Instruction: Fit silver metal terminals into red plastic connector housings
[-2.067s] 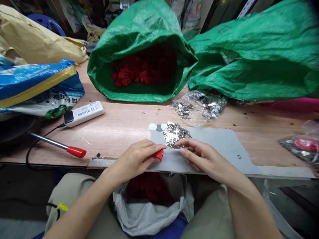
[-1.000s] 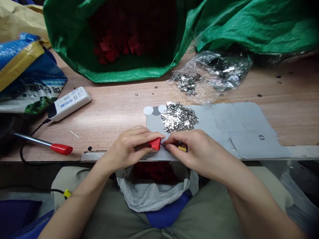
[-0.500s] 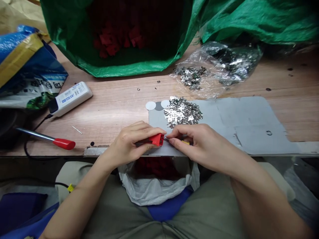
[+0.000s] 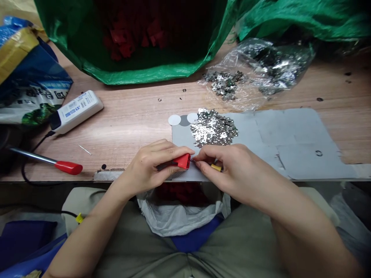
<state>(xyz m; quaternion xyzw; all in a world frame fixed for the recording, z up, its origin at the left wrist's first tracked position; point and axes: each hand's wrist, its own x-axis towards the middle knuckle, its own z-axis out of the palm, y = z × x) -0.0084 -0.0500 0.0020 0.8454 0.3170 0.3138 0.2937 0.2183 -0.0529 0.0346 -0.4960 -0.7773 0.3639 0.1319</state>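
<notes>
My left hand (image 4: 150, 162) is closed around a small red plastic piece (image 4: 182, 161), whose open end faces right. With thumb and index finger, my right hand (image 4: 228, 164) pinches a thin metal tool with a yellow handle (image 4: 216, 167). The tool's dark tip is at the open end of the red piece; how far inside it reaches is hidden. Just beyond both hands, a pile of small shiny metal plates (image 4: 213, 129) lies on a grey mat (image 4: 249, 135).
A green bag (image 4: 145, 77) with red pieces stands at the back. Beside it lies a clear plastic bag (image 4: 249, 87) of metal plates. At left are a white power strip-like box (image 4: 79, 110) and a red-handled lever (image 4: 68, 167). A white sack (image 4: 174, 222) hangs open below the table edge.
The view has shifted slightly. Both hands stay together at the red piece, and more of the yellow handle shows under my right hand now.
</notes>
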